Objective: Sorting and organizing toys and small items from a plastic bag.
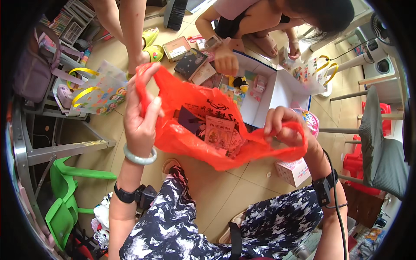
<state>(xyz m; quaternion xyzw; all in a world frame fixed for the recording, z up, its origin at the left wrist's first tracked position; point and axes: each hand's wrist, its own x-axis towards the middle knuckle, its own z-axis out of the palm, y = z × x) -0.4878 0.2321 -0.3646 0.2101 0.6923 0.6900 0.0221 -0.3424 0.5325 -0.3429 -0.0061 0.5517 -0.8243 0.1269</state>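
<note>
Between my hands a red plastic carrier bag [195, 143] is stretched with its mouth wide. My left hand [141, 117] grips the bag's left handle, the thumb over the plastic. On the other side my right hand [286, 125] has the right handle looped about its fingers and wrist. Inside the bag lie a pink printed packet [219, 131], a dark purple flat item [188, 120] and other pink packets. The bag's front wall hides its bottom. Just beyond the bag, a white box with a blue edge [263, 107] holds a small black-and-yellow toy [240, 83] and several small items.
A person crouches by the box, one hand [226, 61] over it. Another person's legs [133, 32] stand at the upper left. A clear gift bag [104, 92] with yellow handles is at left, a green plastic chair [65, 195] below it. A pink-and-white carton [292, 172] sits at right.
</note>
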